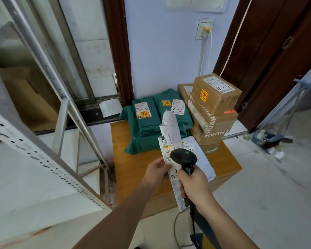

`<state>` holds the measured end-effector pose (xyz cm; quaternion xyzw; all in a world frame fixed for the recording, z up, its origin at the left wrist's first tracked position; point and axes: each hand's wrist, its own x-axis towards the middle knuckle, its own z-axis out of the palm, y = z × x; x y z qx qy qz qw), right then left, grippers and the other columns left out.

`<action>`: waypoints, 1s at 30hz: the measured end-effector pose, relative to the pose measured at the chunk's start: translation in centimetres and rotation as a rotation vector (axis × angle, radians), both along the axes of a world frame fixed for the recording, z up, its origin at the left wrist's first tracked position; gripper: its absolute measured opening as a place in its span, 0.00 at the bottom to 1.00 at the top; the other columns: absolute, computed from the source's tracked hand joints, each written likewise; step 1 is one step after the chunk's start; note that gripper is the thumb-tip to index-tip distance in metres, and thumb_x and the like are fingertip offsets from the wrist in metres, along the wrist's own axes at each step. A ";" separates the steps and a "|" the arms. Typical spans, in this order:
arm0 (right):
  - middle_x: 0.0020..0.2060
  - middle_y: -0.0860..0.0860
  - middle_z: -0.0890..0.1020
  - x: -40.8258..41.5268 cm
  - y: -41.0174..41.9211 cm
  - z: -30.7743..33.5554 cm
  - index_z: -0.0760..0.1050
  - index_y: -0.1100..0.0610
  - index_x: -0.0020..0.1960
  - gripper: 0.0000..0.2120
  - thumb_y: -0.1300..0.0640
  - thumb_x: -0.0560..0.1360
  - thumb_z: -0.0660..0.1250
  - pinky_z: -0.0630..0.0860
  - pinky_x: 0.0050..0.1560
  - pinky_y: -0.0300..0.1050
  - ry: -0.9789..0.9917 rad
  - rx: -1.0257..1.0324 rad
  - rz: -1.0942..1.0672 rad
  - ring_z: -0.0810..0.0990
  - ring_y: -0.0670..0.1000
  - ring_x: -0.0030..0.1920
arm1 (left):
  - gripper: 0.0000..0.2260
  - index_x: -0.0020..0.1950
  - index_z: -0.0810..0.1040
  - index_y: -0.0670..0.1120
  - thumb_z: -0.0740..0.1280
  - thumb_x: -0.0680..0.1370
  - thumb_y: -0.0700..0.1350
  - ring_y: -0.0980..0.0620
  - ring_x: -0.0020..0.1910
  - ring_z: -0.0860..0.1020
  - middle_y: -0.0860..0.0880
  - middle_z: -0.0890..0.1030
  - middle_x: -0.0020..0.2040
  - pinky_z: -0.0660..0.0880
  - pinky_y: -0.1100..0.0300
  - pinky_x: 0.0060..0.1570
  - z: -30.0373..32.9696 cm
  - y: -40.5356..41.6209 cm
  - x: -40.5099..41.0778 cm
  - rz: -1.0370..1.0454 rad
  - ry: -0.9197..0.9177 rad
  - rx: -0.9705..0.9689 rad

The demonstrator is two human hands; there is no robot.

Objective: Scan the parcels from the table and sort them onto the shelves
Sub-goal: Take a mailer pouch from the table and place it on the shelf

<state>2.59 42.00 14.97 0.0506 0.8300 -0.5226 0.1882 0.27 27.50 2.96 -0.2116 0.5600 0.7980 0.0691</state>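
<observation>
— Black scanner (183, 157) gripped in our right hand (196, 186), head just above the label; our left hand (155, 172) pinches the white mailer (171, 133) over the table's (131, 169) near edge.

— We should flatten that label and square the scanner to the barcode before heading to the shelves (43, 159) on the left.

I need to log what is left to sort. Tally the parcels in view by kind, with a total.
Dark green plastic mailer bags on the wooden table: 2
Brown cardboard boxes visible, stacked at the right: 4
White plastic mailer bags: 2, one lying on the table, one held in the left hand
Total: 8
</observation>
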 end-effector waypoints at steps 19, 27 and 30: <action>0.24 0.51 0.77 6.0 7.0 0.5 0.73 0.49 0.42 0.05 0.55 0.75 0.67 0.74 0.31 0.46 0.095 -0.037 0.509 0.76 0.52 0.25 | 0.22 0.65 0.74 0.39 0.78 0.74 0.34 0.38 0.52 0.86 0.35 0.86 0.55 0.83 0.41 0.54 3.3 5.9 10.5 0.450 -0.022 0.077; 0.23 0.57 0.73 10.7 3.4 0.8 0.72 0.58 0.41 0.07 0.60 0.78 0.65 0.73 0.27 0.46 0.024 -0.090 0.741 0.72 0.55 0.22 | 0.13 0.62 0.83 0.36 0.75 0.77 0.35 0.46 0.44 0.87 0.40 0.88 0.51 0.81 0.58 0.37 3.8 3.1 20.3 0.625 -0.015 0.030; 0.21 0.56 0.72 13.6 0.4 0.8 0.71 0.57 0.37 0.11 0.60 0.78 0.65 0.73 0.26 0.47 0.031 -0.077 0.849 0.71 0.53 0.19 | 0.13 0.63 0.83 0.39 0.74 0.78 0.36 0.45 0.45 0.87 0.40 0.88 0.53 0.81 0.58 0.37 4.2 0.2 24.7 0.700 -0.016 -0.010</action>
